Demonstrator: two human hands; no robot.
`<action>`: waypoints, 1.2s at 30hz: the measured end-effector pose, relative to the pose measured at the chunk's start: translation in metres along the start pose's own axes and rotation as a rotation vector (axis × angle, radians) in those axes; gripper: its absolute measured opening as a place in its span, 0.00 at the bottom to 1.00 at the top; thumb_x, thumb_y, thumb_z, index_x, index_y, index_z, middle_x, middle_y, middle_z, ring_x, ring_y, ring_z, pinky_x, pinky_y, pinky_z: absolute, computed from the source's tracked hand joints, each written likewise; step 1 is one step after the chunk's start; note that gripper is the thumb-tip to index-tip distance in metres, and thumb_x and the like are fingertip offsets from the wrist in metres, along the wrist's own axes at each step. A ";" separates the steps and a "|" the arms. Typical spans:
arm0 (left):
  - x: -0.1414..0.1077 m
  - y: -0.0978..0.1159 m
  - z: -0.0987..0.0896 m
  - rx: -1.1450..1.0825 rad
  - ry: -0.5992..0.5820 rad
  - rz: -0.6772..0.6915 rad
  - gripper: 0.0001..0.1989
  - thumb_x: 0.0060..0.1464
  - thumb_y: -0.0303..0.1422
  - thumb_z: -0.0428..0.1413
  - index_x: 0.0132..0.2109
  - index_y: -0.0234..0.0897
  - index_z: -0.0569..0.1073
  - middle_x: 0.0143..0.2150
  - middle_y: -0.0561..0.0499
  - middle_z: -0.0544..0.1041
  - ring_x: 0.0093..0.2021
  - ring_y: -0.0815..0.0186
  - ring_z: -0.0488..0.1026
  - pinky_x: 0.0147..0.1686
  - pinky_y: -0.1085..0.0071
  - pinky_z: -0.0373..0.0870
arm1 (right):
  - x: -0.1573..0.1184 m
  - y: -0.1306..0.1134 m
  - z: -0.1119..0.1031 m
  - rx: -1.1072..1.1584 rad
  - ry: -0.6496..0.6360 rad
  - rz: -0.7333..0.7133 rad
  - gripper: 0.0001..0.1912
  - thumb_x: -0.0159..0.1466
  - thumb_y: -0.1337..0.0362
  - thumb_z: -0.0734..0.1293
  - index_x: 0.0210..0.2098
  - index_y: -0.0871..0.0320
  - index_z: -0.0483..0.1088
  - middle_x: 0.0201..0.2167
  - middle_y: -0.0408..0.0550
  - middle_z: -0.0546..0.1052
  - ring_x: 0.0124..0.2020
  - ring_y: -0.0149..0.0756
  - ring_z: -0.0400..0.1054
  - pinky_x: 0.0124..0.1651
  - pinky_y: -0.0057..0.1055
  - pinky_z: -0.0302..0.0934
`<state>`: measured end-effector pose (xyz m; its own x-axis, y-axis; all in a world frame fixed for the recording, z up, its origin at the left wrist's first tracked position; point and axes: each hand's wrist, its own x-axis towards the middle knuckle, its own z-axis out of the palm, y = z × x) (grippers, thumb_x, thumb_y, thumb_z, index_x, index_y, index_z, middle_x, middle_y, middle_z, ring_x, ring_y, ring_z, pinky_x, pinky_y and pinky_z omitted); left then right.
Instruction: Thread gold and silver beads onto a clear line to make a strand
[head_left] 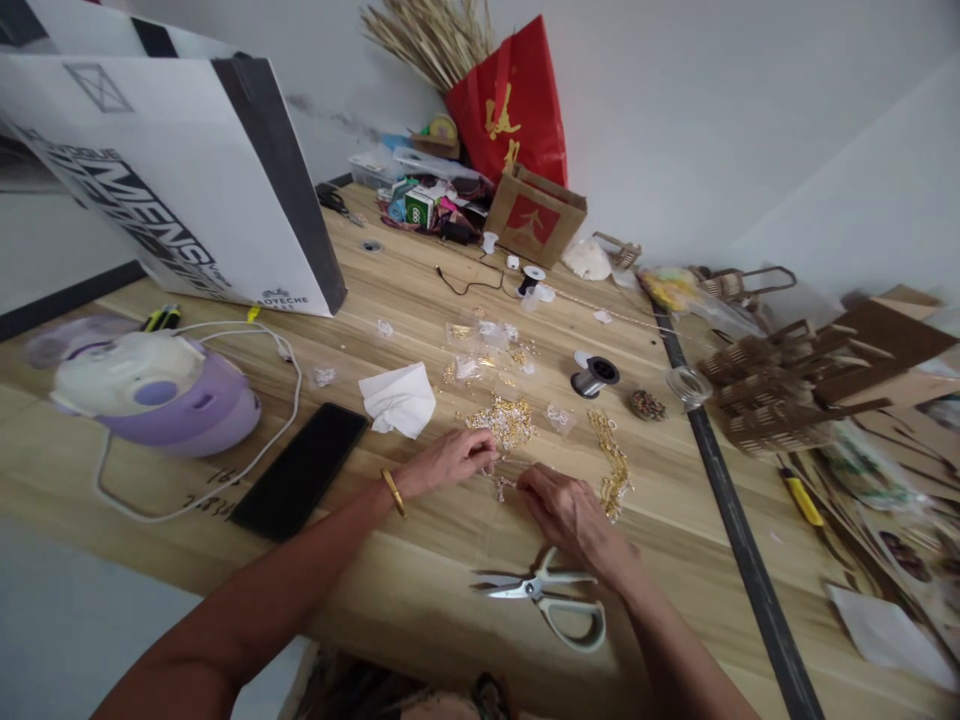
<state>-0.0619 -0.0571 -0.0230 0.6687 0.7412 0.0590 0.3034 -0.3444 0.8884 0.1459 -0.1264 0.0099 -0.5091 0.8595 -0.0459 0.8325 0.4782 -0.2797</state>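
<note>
Wood-grain tabletop (pixel 420 575) under all your work. White shopping bag (pixel 172 190) upright at far left; red bag (pixel 517 105) at the back, near the wall. Purple-and-white device (pixel 161 390) to your left, then black phone (pixel 300 470) beside your left forearm. Scissors (pixel 536 590), blades parted, lie on your side of the right hand (pixel 562 505). That hand's fingers bend down by the strand; you cannot tell if they grip it. Your left hand (pixel 454 457) has fingertips drawn together; whether they pinch the strand, cannot tell. White tissue (pixel 401 400) beyond your left wrist. Gold chains (pixel 613 465) right of your right hand. Glittery pile (pixel 506 420) just past your left fingertips. Smallest: thin pinkish strand (pixel 501 485), between your hands.
</note>
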 end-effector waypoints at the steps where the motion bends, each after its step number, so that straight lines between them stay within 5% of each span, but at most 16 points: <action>1: 0.000 0.000 0.000 -0.011 -0.003 -0.001 0.10 0.60 0.35 0.49 0.32 0.34 0.69 0.30 0.51 0.77 0.30 0.70 0.72 0.30 0.77 0.64 | -0.002 0.002 0.000 0.024 0.022 -0.004 0.06 0.66 0.68 0.58 0.35 0.57 0.65 0.30 0.45 0.72 0.30 0.32 0.68 0.32 0.26 0.54; 16: 0.002 0.003 0.003 -0.279 -0.007 -0.037 0.13 0.58 0.39 0.51 0.32 0.32 0.69 0.32 0.47 0.78 0.33 0.67 0.75 0.35 0.72 0.70 | -0.002 -0.003 -0.014 0.189 0.128 0.024 0.10 0.66 0.65 0.58 0.35 0.57 0.71 0.30 0.46 0.68 0.28 0.30 0.65 0.32 0.25 0.58; 36: 0.000 0.011 0.001 -0.533 -0.134 -0.091 0.16 0.52 0.43 0.57 0.31 0.31 0.71 0.25 0.52 0.72 0.26 0.72 0.68 0.29 0.76 0.63 | 0.011 -0.004 -0.017 0.409 0.199 0.024 0.08 0.66 0.64 0.59 0.35 0.57 0.70 0.31 0.47 0.71 0.26 0.30 0.66 0.28 0.25 0.61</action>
<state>-0.0579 -0.0618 -0.0133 0.7471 0.6623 -0.0560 0.0019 0.0821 0.9966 0.1410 -0.1161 0.0267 -0.4057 0.9066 0.1167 0.6688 0.3814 -0.6381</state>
